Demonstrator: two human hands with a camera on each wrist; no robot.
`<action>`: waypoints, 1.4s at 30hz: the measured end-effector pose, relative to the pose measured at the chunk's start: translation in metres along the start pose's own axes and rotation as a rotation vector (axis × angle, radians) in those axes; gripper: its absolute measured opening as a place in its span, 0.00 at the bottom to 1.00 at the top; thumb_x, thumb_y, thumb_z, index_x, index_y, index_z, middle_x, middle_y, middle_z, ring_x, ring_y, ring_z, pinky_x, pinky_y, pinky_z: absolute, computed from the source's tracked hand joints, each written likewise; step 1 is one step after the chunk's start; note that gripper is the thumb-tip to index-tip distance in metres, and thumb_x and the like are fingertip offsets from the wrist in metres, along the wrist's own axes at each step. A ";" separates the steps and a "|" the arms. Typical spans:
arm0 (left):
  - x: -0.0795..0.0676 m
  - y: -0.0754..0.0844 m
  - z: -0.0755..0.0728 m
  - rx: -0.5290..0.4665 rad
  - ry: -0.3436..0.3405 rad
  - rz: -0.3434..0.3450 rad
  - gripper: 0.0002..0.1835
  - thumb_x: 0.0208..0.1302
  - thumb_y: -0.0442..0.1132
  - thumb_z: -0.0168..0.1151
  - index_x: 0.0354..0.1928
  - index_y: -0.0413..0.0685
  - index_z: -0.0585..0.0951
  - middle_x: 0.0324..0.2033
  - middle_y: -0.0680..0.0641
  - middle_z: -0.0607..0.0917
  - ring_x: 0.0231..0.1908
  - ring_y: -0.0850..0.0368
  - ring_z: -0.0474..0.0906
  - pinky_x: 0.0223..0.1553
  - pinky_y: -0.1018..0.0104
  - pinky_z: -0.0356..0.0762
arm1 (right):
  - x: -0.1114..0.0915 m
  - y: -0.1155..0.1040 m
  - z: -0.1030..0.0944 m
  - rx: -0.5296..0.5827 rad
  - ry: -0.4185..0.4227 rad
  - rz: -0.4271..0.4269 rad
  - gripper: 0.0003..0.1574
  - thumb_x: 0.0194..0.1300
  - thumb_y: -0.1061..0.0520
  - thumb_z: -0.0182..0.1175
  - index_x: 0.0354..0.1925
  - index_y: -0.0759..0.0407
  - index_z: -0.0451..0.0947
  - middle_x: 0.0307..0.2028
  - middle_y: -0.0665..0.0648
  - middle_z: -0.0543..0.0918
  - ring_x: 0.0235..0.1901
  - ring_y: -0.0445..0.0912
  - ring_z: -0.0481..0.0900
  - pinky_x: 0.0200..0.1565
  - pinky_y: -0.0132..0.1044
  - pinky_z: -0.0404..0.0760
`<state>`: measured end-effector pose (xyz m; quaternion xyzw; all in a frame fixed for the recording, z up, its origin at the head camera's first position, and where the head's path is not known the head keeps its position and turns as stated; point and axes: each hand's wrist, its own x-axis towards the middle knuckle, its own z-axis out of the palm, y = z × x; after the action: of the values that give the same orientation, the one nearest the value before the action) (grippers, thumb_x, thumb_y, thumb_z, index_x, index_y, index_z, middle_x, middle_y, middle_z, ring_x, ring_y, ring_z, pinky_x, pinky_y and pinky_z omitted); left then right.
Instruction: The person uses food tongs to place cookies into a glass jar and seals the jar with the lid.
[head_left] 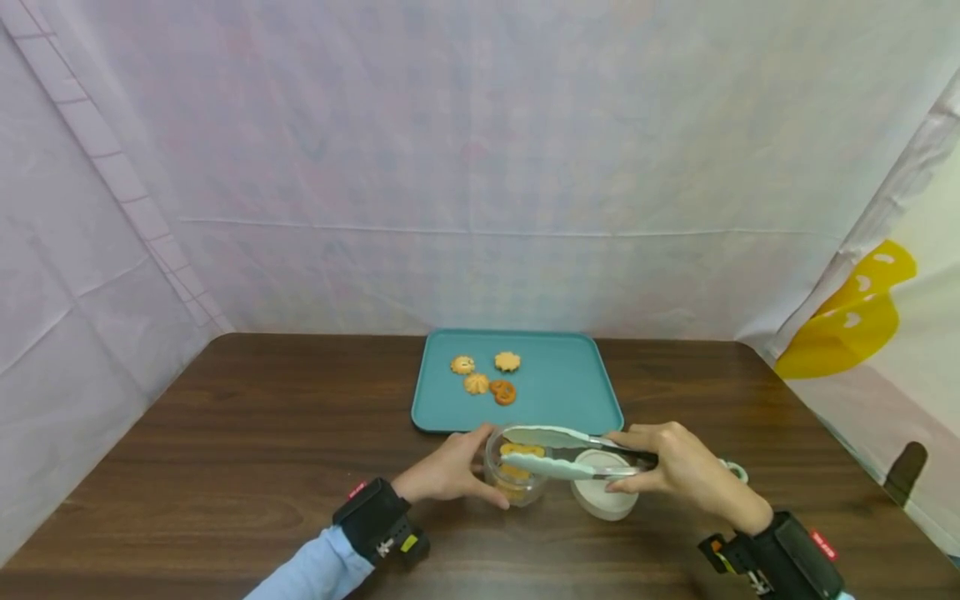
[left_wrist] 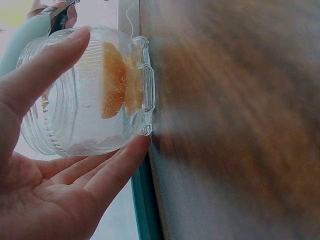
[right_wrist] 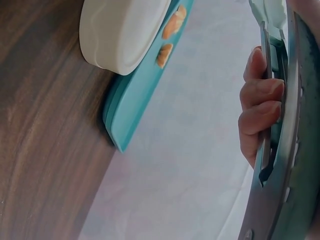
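My left hand (head_left: 450, 468) curves its thumb and fingers around a clear glass jar (head_left: 529, 494) standing on the table. Inside the jar, low down in the left wrist view, lie golden cookies (left_wrist: 114, 82). In my right hand (head_left: 671, 468) are metal kitchen tongs (head_left: 558, 469) with pale mint tips, gripped partway along their arms. The tips are spread apart over the jar's mouth; whether they touch a cookie I cannot tell. Just right of the jar, partly under the tongs, stands a round white container or lid (head_left: 607, 503).
Behind the jar, a teal tray (head_left: 562, 383) lies on the dark wood table (head_left: 300, 417). It bears a pretzel (head_left: 503, 392) and several cookies (head_left: 507, 362) on its left half. White cloth (head_left: 472, 167) hangs behind the table, and a yellow piece (head_left: 847, 325) hangs at the right.
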<state>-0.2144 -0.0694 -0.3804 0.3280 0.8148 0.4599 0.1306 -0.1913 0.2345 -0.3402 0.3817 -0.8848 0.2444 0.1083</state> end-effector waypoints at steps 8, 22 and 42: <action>0.000 0.001 0.000 0.011 0.006 0.002 0.37 0.38 0.38 0.73 0.52 0.36 0.66 0.50 0.37 0.77 0.50 0.48 0.73 0.47 0.64 0.81 | 0.000 0.000 0.005 0.015 0.031 -0.008 0.37 0.41 0.39 0.67 0.46 0.61 0.78 0.27 0.50 0.82 0.18 0.34 0.67 0.16 0.24 0.68; 0.000 0.000 0.000 -0.013 -0.004 -0.014 0.39 0.38 0.38 0.73 0.55 0.35 0.64 0.53 0.34 0.73 0.52 0.43 0.71 0.49 0.60 0.80 | 0.011 0.008 0.004 -0.116 0.196 0.037 0.39 0.38 0.44 0.70 0.45 0.67 0.77 0.25 0.52 0.81 0.20 0.38 0.72 0.18 0.29 0.74; 0.000 0.002 0.000 -0.037 -0.006 -0.027 0.39 0.38 0.37 0.73 0.55 0.38 0.65 0.53 0.36 0.73 0.53 0.44 0.70 0.49 0.57 0.80 | 0.037 0.036 0.020 -0.262 0.126 0.195 0.45 0.35 0.34 0.68 0.45 0.66 0.78 0.20 0.52 0.77 0.16 0.37 0.66 0.14 0.32 0.70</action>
<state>-0.2135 -0.0687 -0.3788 0.3160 0.8101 0.4720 0.1450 -0.2432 0.2222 -0.3555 0.2604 -0.9334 0.1598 0.1880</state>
